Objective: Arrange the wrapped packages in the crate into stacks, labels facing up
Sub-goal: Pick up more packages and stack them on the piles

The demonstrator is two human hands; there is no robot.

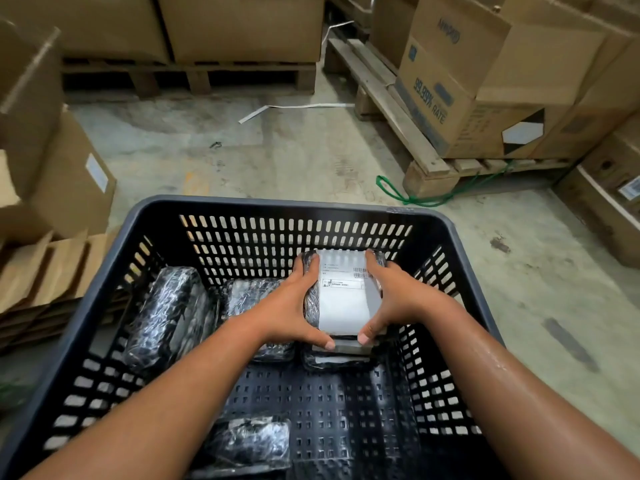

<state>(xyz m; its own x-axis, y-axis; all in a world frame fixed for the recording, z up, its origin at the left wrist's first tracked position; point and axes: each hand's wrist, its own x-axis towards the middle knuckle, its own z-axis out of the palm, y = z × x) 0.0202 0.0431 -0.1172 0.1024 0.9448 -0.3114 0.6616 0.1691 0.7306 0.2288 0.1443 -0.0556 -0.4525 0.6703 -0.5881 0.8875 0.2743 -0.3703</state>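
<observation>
our left hand [294, 306] and right hand [391, 299] clamp the top package [346, 299], label up; those beneath are mostly hidden. glossy crinkled wrap, slotted plastic crate [277, 206].

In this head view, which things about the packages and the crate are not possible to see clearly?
- Label text on the held package: too small and blurred to read.
- How many packages lie under it: hidden by the left hand and right hand.
- Near package: label side not visible; left forearm partly covers it.
- Crate near wall: cut off by the bottom edge.
</observation>
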